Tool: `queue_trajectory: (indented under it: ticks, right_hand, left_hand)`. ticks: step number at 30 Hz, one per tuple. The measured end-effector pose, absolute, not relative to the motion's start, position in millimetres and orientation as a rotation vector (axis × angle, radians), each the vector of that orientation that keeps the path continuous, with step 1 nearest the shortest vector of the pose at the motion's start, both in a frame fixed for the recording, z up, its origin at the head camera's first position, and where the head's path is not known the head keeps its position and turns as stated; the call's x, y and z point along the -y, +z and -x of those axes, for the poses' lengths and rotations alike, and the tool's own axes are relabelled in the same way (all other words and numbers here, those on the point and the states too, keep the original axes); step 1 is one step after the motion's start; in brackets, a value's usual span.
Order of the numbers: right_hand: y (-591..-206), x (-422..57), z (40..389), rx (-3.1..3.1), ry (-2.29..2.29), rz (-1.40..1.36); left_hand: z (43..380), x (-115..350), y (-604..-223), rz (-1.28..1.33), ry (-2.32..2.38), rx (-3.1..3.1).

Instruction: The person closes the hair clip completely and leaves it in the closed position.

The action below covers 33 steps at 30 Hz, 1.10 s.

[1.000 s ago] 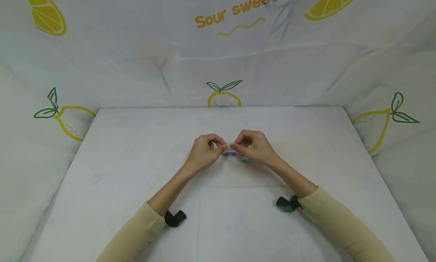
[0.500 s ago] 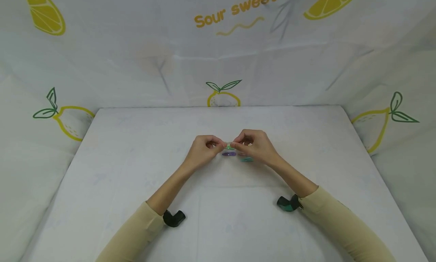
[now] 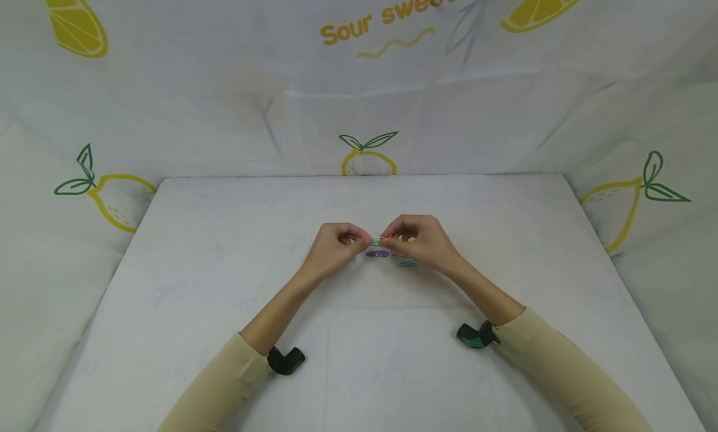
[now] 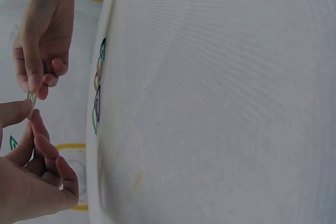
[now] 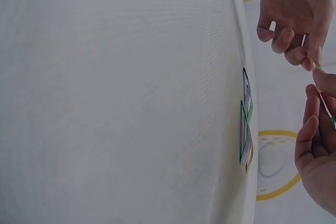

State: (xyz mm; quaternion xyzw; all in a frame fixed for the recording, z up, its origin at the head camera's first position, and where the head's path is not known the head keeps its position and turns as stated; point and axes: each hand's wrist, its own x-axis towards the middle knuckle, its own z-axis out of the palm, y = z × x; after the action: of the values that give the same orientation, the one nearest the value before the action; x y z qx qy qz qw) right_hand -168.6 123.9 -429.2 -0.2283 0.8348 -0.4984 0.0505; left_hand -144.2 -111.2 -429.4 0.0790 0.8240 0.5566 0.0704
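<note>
Above the far middle of the table, my left hand (image 3: 333,250) and right hand (image 3: 419,240) meet fingertip to fingertip. Thumb and fingers of each pinch a small pale snap hair clip (image 4: 32,97), mostly covered by the fingertips. On the table just below the hands lie a purple hair clip (image 3: 378,254) and a teal hair clip (image 3: 406,263). A green hair clip (image 4: 95,121) lies beside the purple one in the left wrist view. Pinkish and yellowish clips lie between purple and teal there, partly overlapped in view.
White cloth covers the table (image 3: 224,307). A white curtain (image 3: 224,76) with lemon prints rises along its back and sides. Dark curved devices, one at the left sleeve (image 3: 286,361) and one at the right sleeve (image 3: 473,336), stick out over the table.
Both hands keep their pinch on the pale clip in nearly the same place. The right hand shifts very slightly, and a little more of the teal clip shows than a second ago.
</note>
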Motion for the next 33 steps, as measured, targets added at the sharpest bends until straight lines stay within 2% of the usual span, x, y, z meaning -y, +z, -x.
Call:
queue_trajectory:
  ticks: [33]
  right_hand:
    - [-426.1, -133.5, 167.9, -2.471, -1.496, 0.676]
  left_hand:
    - [144.6, 115.1, -431.5, -0.349, 1.632, -2.559]
